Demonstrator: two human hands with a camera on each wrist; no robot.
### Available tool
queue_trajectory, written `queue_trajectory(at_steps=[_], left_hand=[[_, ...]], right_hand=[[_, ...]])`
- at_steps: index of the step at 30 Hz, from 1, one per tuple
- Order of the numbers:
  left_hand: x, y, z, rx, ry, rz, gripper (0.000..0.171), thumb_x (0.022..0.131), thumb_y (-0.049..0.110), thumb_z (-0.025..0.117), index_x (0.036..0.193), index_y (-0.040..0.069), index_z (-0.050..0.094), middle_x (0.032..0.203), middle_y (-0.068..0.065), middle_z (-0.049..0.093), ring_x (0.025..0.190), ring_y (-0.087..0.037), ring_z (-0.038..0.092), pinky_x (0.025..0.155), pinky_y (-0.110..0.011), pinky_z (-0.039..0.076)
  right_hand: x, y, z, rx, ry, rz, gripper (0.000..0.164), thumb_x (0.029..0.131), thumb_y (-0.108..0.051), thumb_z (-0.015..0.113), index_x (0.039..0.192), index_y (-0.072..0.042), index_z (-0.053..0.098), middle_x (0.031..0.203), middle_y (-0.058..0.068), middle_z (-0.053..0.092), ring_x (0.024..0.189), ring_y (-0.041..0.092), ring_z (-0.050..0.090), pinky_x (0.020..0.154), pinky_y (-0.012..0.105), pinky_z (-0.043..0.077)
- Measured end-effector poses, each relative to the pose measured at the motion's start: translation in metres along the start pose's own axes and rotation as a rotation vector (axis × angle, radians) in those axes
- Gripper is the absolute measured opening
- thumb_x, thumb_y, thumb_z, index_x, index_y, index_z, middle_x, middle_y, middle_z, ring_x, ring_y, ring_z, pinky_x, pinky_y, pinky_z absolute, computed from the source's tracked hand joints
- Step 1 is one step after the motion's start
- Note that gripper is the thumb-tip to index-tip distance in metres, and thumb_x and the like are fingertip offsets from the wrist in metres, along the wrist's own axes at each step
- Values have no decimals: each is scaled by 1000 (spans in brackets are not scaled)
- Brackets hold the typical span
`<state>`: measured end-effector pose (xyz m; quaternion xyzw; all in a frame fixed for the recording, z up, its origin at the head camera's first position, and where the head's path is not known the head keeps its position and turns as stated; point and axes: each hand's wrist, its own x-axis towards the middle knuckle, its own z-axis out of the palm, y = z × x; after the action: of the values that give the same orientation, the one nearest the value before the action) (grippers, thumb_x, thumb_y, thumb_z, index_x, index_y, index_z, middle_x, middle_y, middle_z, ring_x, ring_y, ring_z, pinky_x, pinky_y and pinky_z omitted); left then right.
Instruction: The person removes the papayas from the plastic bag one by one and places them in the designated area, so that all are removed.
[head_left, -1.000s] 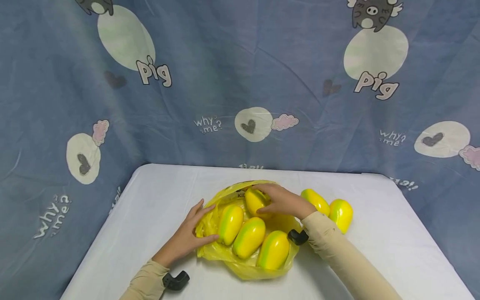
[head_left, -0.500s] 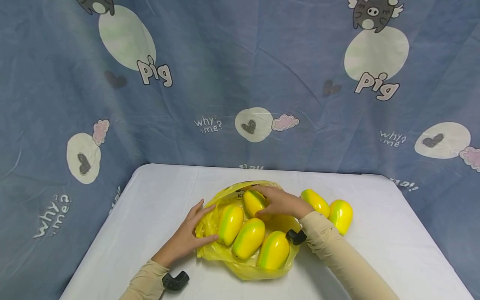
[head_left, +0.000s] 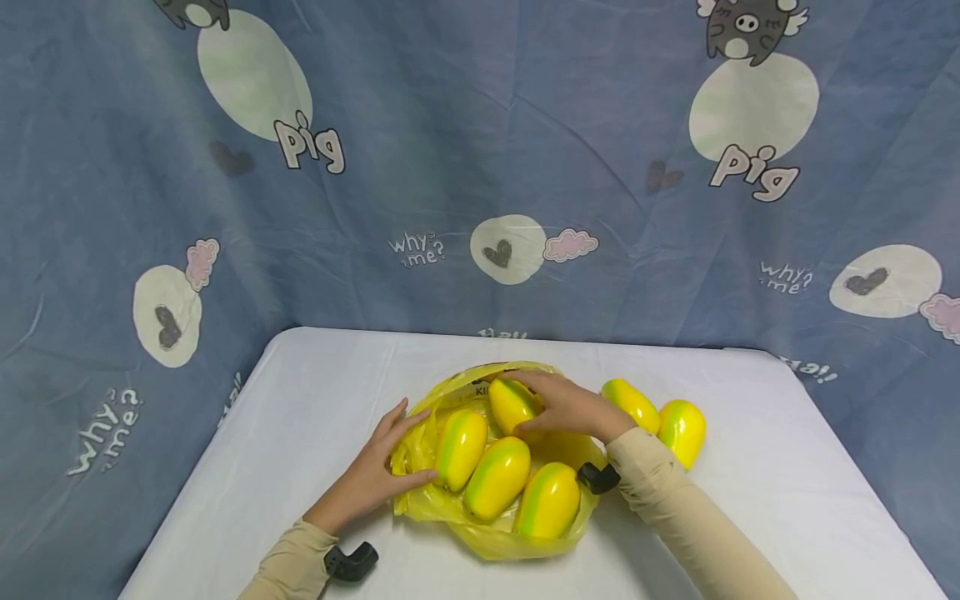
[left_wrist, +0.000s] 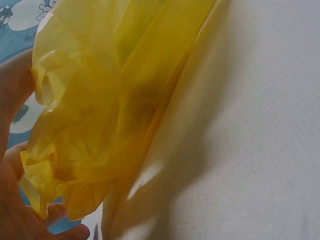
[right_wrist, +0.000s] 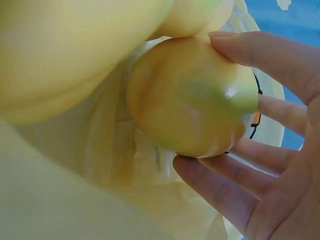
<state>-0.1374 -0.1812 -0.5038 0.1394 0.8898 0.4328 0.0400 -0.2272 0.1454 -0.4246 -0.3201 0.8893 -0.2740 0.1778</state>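
A yellow plastic bag (head_left: 491,546) lies wide open on the table, with several yellow-and-green mangoes inside. My left hand (head_left: 369,473) rests against the bag's left rim, thumb and fingers spread. In the left wrist view, crumpled bag film (left_wrist: 85,120) lies against those fingers. At the bag's far side, my right hand (head_left: 566,406) grips a mango (head_left: 510,403), its thumb and fingers curved round it; the right wrist view shows this mango (right_wrist: 185,100) close up. Nearer me in the bag are a left mango (head_left: 461,448), a middle mango (head_left: 498,479) and a right mango (head_left: 549,502).
Two more mangoes sit outside the bag, partly behind the right forearm: one farther back (head_left: 628,402) and one to its right (head_left: 682,429). A white cloth covers the table (head_left: 750,500). Behind it hangs a blue printed curtain (head_left: 420,167).
My right hand and its mango shift only slightly within the bag's far side. The left hand, the bag and the other mangoes stay practically in place.
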Motion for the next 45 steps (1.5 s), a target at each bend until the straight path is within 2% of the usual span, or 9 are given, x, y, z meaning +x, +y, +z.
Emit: queue_trajectory(at_steps=[10, 25, 30, 36, 45], left_hand=[[1, -1, 0, -3, -3, 1, 86, 85, 52, 82, 158, 30, 43, 174, -18, 10, 156, -51, 20, 115, -79, 28], [0, -2, 0, -7, 0, 7, 86, 84, 51, 83, 158, 29, 43, 173, -18, 11, 156, -51, 20, 115, -78, 27], [0, -2, 1, -2, 2, 10, 86, 84, 51, 82, 158, 30, 43, 173, -18, 11, 155, -52, 21, 115, -78, 28], [0, -1, 0, -2, 4, 7, 86, 84, 51, 83, 158, 29, 43, 173, -19, 12, 156, -51, 21, 115, -78, 27], [0, 0, 0, -2, 5, 3, 87, 84, 51, 83, 158, 28, 44, 173, -19, 12, 156, -52, 20, 115, -79, 27]], right_hand=[[-8, -1, -3, 26, 26, -17, 82, 89, -27, 83, 159, -19, 41, 164, 4, 43, 151, 31, 40, 124, 55, 36], [-27, 2, -1, 86, 101, -18, 83, 89, -28, 83, 159, -21, 40, 164, 4, 43, 142, 32, 50, 110, 51, 52], [-35, 2, 1, 136, 131, 2, 83, 89, -29, 83, 159, -25, 40, 164, 0, 41, 144, 30, 50, 110, 48, 53], [-43, -1, 1, 187, 156, 10, 83, 88, -29, 84, 159, -24, 41, 165, 1, 41, 143, 32, 50, 107, 48, 55], [-55, -4, 1, 191, 190, 10, 84, 89, -29, 83, 160, -23, 39, 164, 4, 42, 141, 33, 51, 106, 50, 55]])
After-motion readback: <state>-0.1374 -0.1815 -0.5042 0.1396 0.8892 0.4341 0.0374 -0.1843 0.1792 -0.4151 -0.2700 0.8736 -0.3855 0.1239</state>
